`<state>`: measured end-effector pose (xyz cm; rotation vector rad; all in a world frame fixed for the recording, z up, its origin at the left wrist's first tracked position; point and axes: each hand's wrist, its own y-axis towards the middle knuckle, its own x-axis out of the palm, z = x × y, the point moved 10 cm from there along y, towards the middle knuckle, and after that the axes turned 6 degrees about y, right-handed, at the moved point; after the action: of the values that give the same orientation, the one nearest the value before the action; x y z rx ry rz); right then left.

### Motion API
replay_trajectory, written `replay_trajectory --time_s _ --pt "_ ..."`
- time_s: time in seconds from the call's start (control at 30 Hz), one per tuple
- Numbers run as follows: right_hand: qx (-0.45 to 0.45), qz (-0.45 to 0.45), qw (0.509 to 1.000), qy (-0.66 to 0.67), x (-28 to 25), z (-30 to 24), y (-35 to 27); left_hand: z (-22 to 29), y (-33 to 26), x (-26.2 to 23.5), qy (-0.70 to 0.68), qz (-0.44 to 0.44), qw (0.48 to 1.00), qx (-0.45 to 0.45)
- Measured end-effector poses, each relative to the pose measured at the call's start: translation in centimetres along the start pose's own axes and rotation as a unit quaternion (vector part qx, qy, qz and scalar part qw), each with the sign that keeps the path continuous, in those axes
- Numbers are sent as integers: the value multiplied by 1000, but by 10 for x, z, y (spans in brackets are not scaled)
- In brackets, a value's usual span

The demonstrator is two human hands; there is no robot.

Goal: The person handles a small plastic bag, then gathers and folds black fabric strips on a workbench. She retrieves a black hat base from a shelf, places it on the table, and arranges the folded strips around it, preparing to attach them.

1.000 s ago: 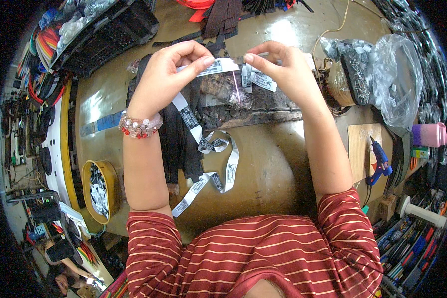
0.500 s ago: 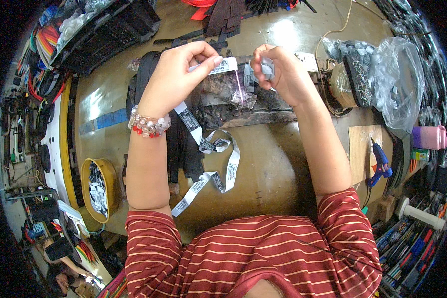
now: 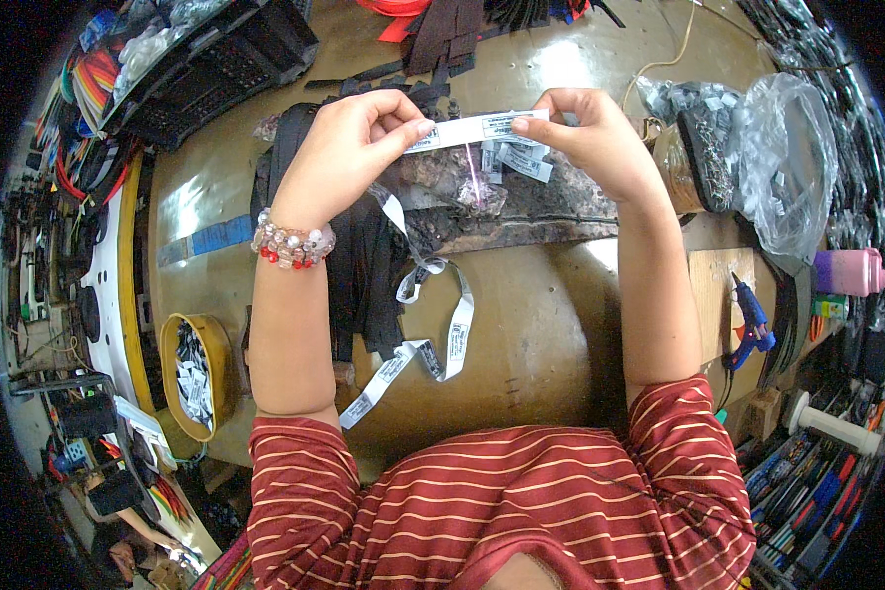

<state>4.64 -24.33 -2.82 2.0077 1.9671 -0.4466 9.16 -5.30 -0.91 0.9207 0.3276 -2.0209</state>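
A white label ribbon [image 3: 457,132] with black print is stretched flat between my hands. My left hand [image 3: 349,147] pinches it between thumb and fingers; a bracelet of clear and red beads circles that wrist. My right hand [image 3: 600,138] pinches the ribbon's right end. From the left hand the rest of the ribbon trails down and curls over the table [image 3: 531,324]. Just under the taut stretch a thin glowing pinkish wire [image 3: 473,172] stands on a dark, scorched block [image 3: 531,228]. Several cut labels [image 3: 524,163] lie on the block, right of the wire.
Black straps [image 3: 356,275] lie left of the block. A yellow tub of labels [image 3: 214,334] stands at left, a black crate [image 3: 216,74] at far left. On the right are a clear plastic bag [image 3: 792,167], a blue glue gun [image 3: 754,320] on a board, and cables.
My right hand has let go of the bunched labels, which now lie on the block, and has taken the ribbon's free end. The ribbon is pulled straight to the right above the wire.
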Motion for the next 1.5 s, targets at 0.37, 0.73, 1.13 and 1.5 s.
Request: replay_trajectory --time_s 0.37,0.73,1.13,1.5 --pt "-29 24 979 -201 10 13 4 102 -46 -11 0 -60 982 178" --pt "-46 37 950 -307 55 11 -6 117 -144 115 22 -208 963 172" --pt "-107 127 981 -105 -15 -21 -47 61 -186 105 -396 68 916 0" --pt "-242 -105 926 -269 153 -109 -181 34 -200 143 -856 56 498 -127"
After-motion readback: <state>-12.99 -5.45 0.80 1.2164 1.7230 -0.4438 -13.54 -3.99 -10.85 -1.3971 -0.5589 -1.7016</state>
